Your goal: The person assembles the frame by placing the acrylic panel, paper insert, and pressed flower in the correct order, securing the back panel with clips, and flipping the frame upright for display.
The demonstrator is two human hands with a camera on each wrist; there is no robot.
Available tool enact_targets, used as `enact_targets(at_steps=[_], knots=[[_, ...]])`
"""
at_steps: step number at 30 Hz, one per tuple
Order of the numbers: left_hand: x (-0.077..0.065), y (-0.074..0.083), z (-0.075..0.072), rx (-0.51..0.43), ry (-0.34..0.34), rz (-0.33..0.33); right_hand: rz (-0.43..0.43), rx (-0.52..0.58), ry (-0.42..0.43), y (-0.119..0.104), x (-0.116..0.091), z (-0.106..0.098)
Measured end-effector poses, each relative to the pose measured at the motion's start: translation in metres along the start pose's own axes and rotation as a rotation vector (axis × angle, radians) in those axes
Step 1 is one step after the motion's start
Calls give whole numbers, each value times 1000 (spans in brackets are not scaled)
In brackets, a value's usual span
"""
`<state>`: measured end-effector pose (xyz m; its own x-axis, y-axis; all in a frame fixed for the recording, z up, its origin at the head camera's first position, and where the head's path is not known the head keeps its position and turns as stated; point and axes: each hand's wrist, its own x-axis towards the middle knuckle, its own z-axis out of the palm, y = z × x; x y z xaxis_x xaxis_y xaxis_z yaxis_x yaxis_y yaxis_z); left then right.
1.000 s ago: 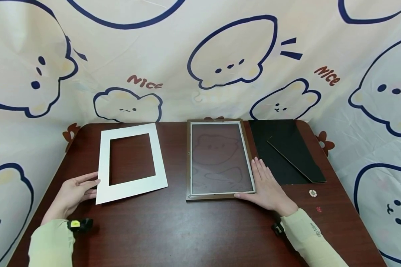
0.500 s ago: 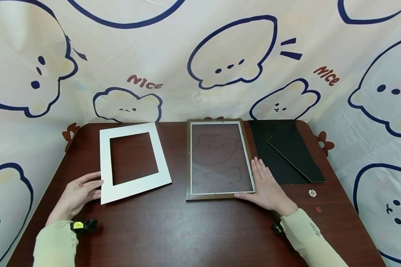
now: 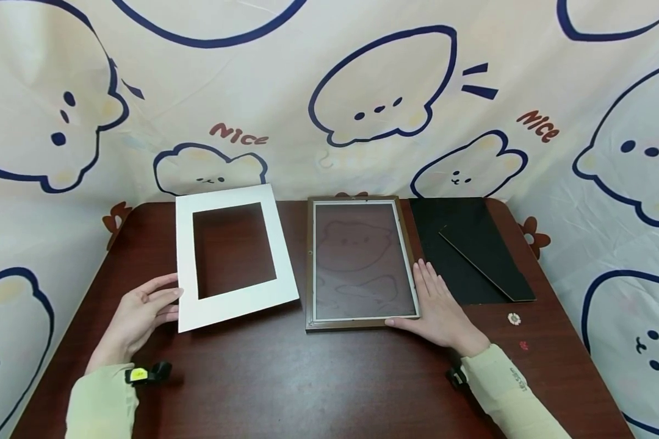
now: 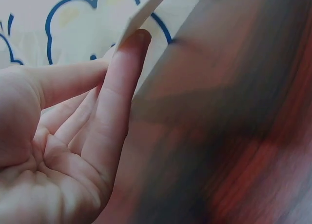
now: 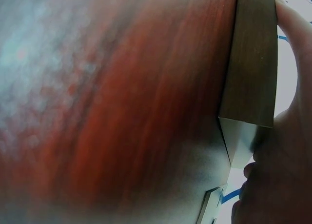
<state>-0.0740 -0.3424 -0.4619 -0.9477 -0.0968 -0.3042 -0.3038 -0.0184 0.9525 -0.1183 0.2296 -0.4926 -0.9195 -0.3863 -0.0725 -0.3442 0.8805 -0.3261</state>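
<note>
My left hand (image 3: 143,314) pinches the lower left edge of a white picture mat (image 3: 236,306) with a rectangular cutout. The mat is tilted up off the table, its shadow showing beneath. In the left wrist view the mat's thin edge (image 4: 139,19) sits between thumb and fingers. At the middle lies a brown picture frame (image 3: 310,268), back side up, with a clear pane (image 3: 362,262) inside. My right hand (image 3: 442,311) rests with straight fingers along the frame's right side, thumb at its lower edge. The right wrist view shows the frame's corner (image 5: 251,63) beside that thumb.
A black backing board (image 3: 445,210) with a raised strut (image 3: 480,262) lies right of the frame. Nearer the front are a small white flower (image 3: 514,318) and a tiny red piece (image 3: 523,345). A printed cloth (image 3: 285,103) hangs behind the dark wooden table (image 3: 285,378).
My left hand has carried the mat to the right, towards the frame, and its far edge has risen. The right hand and the frame have stayed put.
</note>
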Motion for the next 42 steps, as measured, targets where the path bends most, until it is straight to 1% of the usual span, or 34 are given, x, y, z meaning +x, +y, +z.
enact_targets(at_steps=[7, 13, 21, 24, 30, 34, 42], knots=[[0, 5, 23, 25, -9, 14, 3, -3, -3, 0, 0, 0], [3, 3, 40, 38, -40, 36, 3, -6, 5, 1, 1, 1], [8, 0, 64, 73, -78, 42, 4, 5, 3, 0, 0, 1], [10, -1, 74, 69, -97, 45, 7, 4, 2, 0, 0, 1], [16, -2, 94, 21, -130, 34, 8, 0, 4, 0, 0, 2], [21, -3, 107, 1, -154, 38, 6, -2, 9, 0, 0, 2], [28, -5, 129, -4, -180, 31, 3, -2, 12, 2, 1, 4]])
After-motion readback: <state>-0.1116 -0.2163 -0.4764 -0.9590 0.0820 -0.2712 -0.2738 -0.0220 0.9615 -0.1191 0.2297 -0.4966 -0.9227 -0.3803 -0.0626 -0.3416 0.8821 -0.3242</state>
